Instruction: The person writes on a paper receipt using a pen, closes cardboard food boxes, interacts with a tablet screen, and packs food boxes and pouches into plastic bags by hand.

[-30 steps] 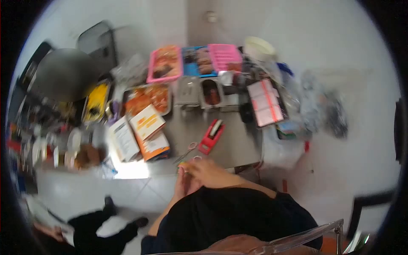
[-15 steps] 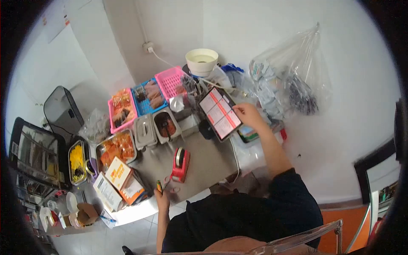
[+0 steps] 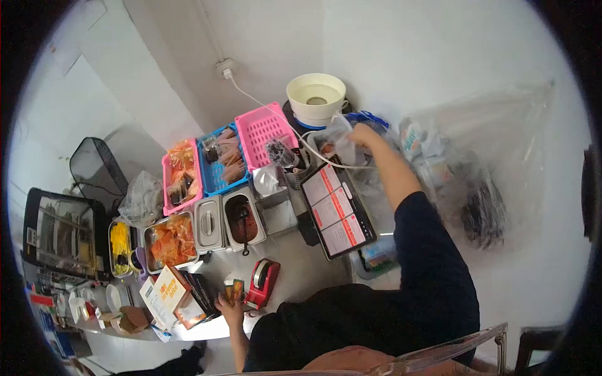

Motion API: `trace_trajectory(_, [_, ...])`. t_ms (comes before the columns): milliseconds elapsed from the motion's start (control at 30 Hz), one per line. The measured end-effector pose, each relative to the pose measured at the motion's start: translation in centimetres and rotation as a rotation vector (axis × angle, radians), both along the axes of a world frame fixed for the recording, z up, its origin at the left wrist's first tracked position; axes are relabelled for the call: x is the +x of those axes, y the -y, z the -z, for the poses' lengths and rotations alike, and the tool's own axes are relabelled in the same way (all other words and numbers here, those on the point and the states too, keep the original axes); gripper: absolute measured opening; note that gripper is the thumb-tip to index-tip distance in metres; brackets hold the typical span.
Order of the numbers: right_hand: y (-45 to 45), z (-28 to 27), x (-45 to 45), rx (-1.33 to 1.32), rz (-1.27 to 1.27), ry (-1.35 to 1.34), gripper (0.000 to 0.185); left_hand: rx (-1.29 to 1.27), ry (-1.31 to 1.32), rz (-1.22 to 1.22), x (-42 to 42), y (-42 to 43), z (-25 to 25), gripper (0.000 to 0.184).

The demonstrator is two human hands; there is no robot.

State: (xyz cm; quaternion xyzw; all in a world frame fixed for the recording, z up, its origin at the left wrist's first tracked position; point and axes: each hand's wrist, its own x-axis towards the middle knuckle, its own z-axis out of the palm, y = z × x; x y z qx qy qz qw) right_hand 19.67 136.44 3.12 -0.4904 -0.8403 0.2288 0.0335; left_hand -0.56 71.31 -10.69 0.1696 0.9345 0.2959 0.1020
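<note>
My left hand (image 3: pixel 230 309) is low at the table's front edge, its fingers on a small dark packet (image 3: pixel 235 290) with yellow and orange print. Just right of it stands a red tape dispenser (image 3: pixel 262 285). My right hand (image 3: pixel 364 134) reaches to the back, fingers closed on a clear plastic bag (image 3: pixel 341 139) beside a cream bowl-topped device (image 3: pixel 316 100). Below that forearm is a tablet (image 3: pixel 338 210) with red and white panels on its screen. Folded printed boxes (image 3: pixel 179 297) lie left of my left hand.
Pink baskets (image 3: pixel 262 128) and a blue basket (image 3: pixel 222 160) with packets line the back. In front are steel containers (image 3: pixel 210 222), one holding dark sauce and a ladle, and a tray of orange packets (image 3: pixel 170 241). A white cable (image 3: pixel 263 106) crosses to the tablet. A large plastic bag (image 3: pixel 483 200) hangs right.
My right hand has left the tablet's edge and moved up to the clear bag at the back. The view has shifted. My left hand is now beside the tape dispenser, packet at its fingertips.
</note>
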Motion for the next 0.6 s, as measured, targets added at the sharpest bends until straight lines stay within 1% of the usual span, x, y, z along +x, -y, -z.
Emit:
trace_trajectory(33, [-0.2, -0.5, -0.4, -0.087, 0.039, -0.110, 0.038, -0.007, -0.041, -0.006, 0.2, 0.0, -0.4, 0.065])
trace_trajectory(100, [-0.3, -1.7, -1.2, -0.263, 0.111, -0.325, 0.034, -0.033, 0.036, -0.019, 0.6, 0.4, -1.8, 0.063])
trace_trajectory(133, [-0.7, -1.1, -1.6, -0.206, 0.050, -0.487, 0.025, -0.042, 0.075, -0.027, 1.0, 0.6, -2.4, 0.062])
trace_trajectory(200, [-2.8, -1.4, -2.3, -0.293, 0.084, -0.747, 0.023, -0.067, 0.063, 0.003, 1.5, 0.8, -3.6, 0.060])
trace_trajectory(233, [-2.2, -2.4, -2.8, -0.345, 0.106, -0.870, 0.023, -0.085, 0.063, 0.019, 1.8, 1.1, -4.3, 0.059])
trace_trajectory(267, [-1.9, -3.9, -2.4, -0.392, 0.090, -0.929, 0.024, -0.072, 0.040, 0.057, 2.1, 1.3, -5.0, 0.056])
trace_trajectory(300, [0.1, -7.7, -1.9, -0.445, 0.072, -0.981, 0.025, -0.060, -0.004, 0.074, 2.5, 1.1, -5.9, 0.052])
trace_trajectory(367, [0.3, -11.5, -1.7, -0.219, 0.162, -0.954, 0.028, -0.034, -0.010, 0.106, 3.0, 1.2, -7.0, 0.049])
trace_trajectory(400, [0.8, -13.6, -1.5, -0.248, 0.128, -0.927, 0.030, -0.032, -0.008, 0.129, 3.4, 1.1, -8.2, 0.048])
trace_trajectory(433, [1.8, -15.9, -1.4, -0.135, 0.073, -0.833, 0.034, -0.028, -0.008, 0.147, 3.9, 0.9, -9.7, 0.047])
trace_trajectory(467, [2.7, -17.1, -1.3, -0.003, -0.012, -0.920, 0.033, -0.019, 0.071, 0.138, 4.2, 0.9, -11.0, 0.045])
trace_trajectory(500, [2.7, -18.4, -1.0, 0.085, -0.086, -0.894, 0.032, -0.002, 0.147, 0.126, 4.5, 0.9, -12.4, 0.044])
trace_trajectory(533, [5.7, -21.0, -0.6, 0.144, -0.111, -0.821, 0.031, 0.024, 0.218, 0.115, 4.9, 0.9, -14.5, 0.041])
trace_trajectory(567, [8.2, -23.1, -0.2, 0.102, -0.081, -0.762, 0.032, 0.056, 0.285, 0.105, 5.4, 0.7, -16.8, 0.039])
trace_trajectory(600, [14.4, -24.4, -1.1, 0.332, 0.027, -0.958, 0.033, 0.209, 0.291, 0.187, 5.5, 0.4, -18.8, 0.037])
